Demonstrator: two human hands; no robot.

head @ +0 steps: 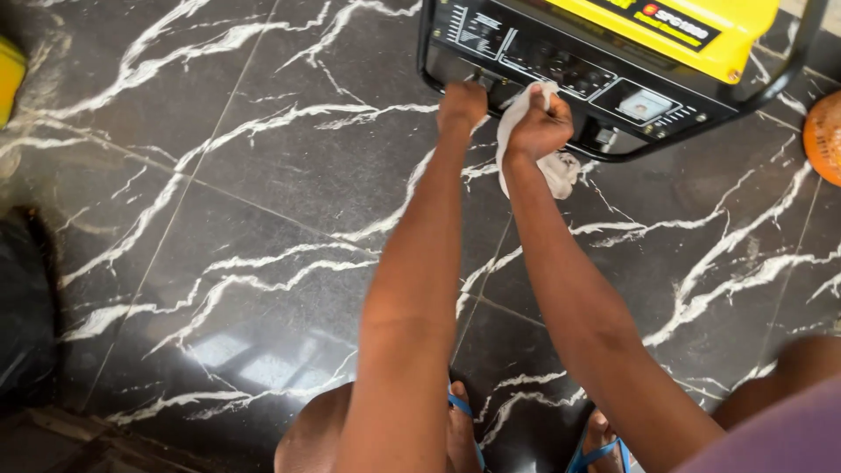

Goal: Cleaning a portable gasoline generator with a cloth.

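At the generator's boxy panel, right hand clenches soft white cloth; left hand fisted.

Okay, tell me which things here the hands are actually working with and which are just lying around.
In use:
- yellow and black generator
- white cloth, gripped in the right hand
- left hand, on the generator's black frame

Lying about:
- round orange thing at the right edge
- black bag-like shape at the left edge

Both forearms are bare, no sleeves reaching the wrists. Down below, blue-strapped sandals on the feet, and a patch of purple clothing shows at the lower right edge.
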